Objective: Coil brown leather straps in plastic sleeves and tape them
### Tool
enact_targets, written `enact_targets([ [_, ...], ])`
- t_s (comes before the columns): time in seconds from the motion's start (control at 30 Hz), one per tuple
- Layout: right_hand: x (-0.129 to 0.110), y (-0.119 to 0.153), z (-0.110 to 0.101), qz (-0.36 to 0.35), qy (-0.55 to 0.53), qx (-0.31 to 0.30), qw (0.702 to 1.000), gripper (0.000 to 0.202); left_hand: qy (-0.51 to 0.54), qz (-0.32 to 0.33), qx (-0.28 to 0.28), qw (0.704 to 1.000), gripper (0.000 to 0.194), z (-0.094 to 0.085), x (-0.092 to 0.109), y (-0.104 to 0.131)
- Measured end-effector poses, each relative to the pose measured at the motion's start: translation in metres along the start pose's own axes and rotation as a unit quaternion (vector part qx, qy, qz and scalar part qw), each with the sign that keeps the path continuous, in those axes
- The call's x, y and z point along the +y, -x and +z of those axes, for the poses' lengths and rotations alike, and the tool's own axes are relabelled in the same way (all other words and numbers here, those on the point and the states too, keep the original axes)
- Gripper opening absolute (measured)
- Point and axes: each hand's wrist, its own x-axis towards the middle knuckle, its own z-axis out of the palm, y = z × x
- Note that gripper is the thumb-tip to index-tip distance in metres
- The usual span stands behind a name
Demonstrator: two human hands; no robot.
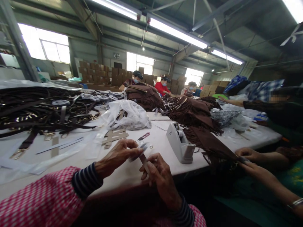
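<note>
Above the table's front edge, my left hand point(119, 154) pinches the upper end of a flat grey-brown strip point(144, 161). A blurred greyish, shiny piece shows at those left fingertips; its kind is unclear. My right hand point(162, 176) is closed round the strip's lower part, thumb on top. Just beyond my fingers lie small thread snips point(144, 136) with a pinkish handle and a small metal ring point(151, 147). Similar flat strips point(115, 137) lie crossed in a loose pile behind my left hand. A grey tape dispenser point(181, 143) stands to the right of my hands.
Dark straps with gold buckles point(30, 116) heap up at left. A clear plastic bag point(129, 113) sits mid-table. Brown fringed pieces point(189, 112) are piled behind the dispenser. At right, a co-worker's hands point(248, 159) hold one fringed piece. Several people work across the table.
</note>
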Motion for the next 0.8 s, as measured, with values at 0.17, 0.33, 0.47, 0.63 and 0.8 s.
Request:
enact_targets([
  [0.17, 0.008, 0.011, -0.029, -0.169, 0.222, 0.027, 0.960, 0.025, -0.017, -0.030, -0.030, 0.999, 0.045, 0.004, 0.005, -0.010],
  [0.33, 0.005, 0.001, -0.036, -0.320, 0.375, -0.080, 0.866, 0.046, -0.037, -0.023, -0.086, 0.995, 0.044, 0.003, 0.011, -0.019],
  [0.47, -0.001, -0.005, -0.039, -0.382, 0.426, -0.076, 0.817, 0.043, -0.052, -0.026, -0.118, 0.991, 0.046, -0.002, 0.021, -0.026],
  [0.63, -0.004, -0.009, -0.036, -0.483, 0.457, -0.022, 0.746, 0.029, -0.119, -0.014, -0.133, 0.984, 0.048, -0.002, 0.024, -0.030],
  [0.8, 0.008, -0.007, -0.027, -0.440, 0.466, 0.029, 0.767, 0.030, -0.341, 0.161, 0.007, 0.926, 0.026, 0.020, -0.014, -0.020],
])
